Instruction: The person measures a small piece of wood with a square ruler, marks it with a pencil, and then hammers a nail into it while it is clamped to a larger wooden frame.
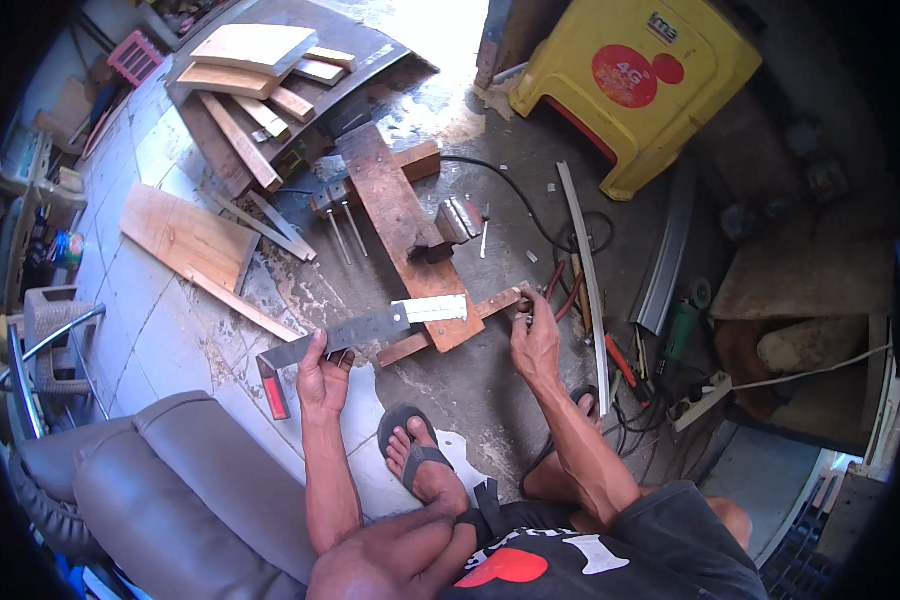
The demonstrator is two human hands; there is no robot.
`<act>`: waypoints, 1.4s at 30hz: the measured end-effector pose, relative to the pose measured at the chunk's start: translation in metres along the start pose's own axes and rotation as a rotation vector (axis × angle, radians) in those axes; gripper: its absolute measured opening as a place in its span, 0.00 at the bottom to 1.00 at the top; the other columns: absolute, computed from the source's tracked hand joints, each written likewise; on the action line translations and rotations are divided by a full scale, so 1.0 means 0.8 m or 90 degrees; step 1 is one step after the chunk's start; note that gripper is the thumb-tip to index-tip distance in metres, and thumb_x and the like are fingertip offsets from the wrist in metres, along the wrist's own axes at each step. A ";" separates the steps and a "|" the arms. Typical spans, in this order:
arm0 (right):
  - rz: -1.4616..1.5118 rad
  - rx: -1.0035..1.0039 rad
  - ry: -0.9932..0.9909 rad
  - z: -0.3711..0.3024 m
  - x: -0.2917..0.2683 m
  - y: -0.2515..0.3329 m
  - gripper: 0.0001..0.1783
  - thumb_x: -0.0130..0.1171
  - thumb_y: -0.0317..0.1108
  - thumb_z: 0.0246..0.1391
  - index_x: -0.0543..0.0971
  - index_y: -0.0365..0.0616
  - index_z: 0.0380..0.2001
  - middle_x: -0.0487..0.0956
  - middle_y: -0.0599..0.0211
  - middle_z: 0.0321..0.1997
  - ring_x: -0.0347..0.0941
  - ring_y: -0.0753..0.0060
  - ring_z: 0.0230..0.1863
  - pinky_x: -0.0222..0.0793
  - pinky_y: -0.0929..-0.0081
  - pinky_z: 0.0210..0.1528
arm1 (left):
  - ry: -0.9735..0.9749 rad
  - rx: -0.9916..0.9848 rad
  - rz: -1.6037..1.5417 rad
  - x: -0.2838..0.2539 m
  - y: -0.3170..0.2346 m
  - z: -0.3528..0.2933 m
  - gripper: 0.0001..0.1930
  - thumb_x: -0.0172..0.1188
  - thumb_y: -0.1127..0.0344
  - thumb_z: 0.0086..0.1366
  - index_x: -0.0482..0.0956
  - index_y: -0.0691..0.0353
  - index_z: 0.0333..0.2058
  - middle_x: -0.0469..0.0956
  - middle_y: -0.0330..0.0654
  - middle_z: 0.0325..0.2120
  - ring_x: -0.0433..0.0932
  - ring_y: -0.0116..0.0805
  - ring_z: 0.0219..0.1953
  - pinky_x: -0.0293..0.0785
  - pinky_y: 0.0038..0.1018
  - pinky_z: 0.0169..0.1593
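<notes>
My left hand (322, 378) grips a dark, flat L-shaped tool that looks like a carpenter's square (355, 330); its short arm bears a red part. The far, pale end of its long arm lies across a worn wooden board (395, 205). At the board's near end, a narrow wooden strip (500, 301) crosses beneath it. My right hand (536, 335) is closed at the strip's right end, thumb and fingers pinched there. A metal clamp-like block (458, 220) sits on the board's right edge.
Planks (250, 48) are stacked on a low dark table (375, 55). A wide board (185, 235) lies on the left floor. A yellow stool (660, 80), a long metal strip (582, 270) and a green power tool (683, 328) are on the right. A grey padded seat (190, 480) stands near left.
</notes>
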State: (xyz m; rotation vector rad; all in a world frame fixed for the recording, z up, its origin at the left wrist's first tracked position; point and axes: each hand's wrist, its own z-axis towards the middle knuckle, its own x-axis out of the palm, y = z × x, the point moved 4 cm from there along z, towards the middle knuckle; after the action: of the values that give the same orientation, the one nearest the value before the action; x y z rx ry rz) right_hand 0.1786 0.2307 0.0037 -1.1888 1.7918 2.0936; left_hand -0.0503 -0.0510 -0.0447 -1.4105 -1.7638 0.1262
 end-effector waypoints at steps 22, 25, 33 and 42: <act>0.023 -0.055 0.010 -0.009 0.005 0.023 0.23 0.52 0.27 0.64 0.71 0.34 0.61 0.76 0.45 0.53 0.75 0.46 0.55 0.68 0.57 0.60 | 0.100 0.035 0.093 0.056 0.013 0.005 0.13 0.67 0.65 0.68 0.78 0.64 0.46 0.82 0.46 0.43 0.82 0.41 0.47 0.79 0.46 0.57; 0.002 -0.076 0.018 -0.009 0.005 0.023 0.23 0.52 0.28 0.64 0.71 0.35 0.61 0.76 0.44 0.52 0.74 0.44 0.55 0.67 0.56 0.60 | 0.104 0.022 0.074 0.064 0.020 0.010 0.13 0.66 0.66 0.69 0.77 0.66 0.47 0.82 0.46 0.43 0.81 0.41 0.49 0.79 0.44 0.57; -0.013 -0.075 0.028 -0.009 0.006 0.020 0.23 0.52 0.29 0.64 0.70 0.36 0.61 0.75 0.44 0.53 0.73 0.42 0.56 0.67 0.56 0.61 | 0.093 -0.007 0.125 0.079 0.035 0.006 0.16 0.66 0.66 0.69 0.76 0.68 0.50 0.80 0.48 0.45 0.80 0.42 0.50 0.77 0.47 0.58; -0.009 -0.082 0.026 -0.008 0.001 0.023 0.22 0.52 0.28 0.64 0.71 0.37 0.61 0.75 0.45 0.52 0.73 0.43 0.56 0.67 0.56 0.60 | 0.071 -0.016 0.169 0.084 0.041 0.008 0.18 0.67 0.65 0.68 0.77 0.72 0.50 0.80 0.50 0.45 0.80 0.43 0.51 0.75 0.49 0.58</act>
State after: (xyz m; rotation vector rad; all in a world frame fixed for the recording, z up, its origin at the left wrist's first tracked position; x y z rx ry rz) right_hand 0.1707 0.2192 0.0173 -1.2790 1.6817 2.2235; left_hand -0.0301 0.0196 -0.0304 -1.6349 -1.4867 0.1633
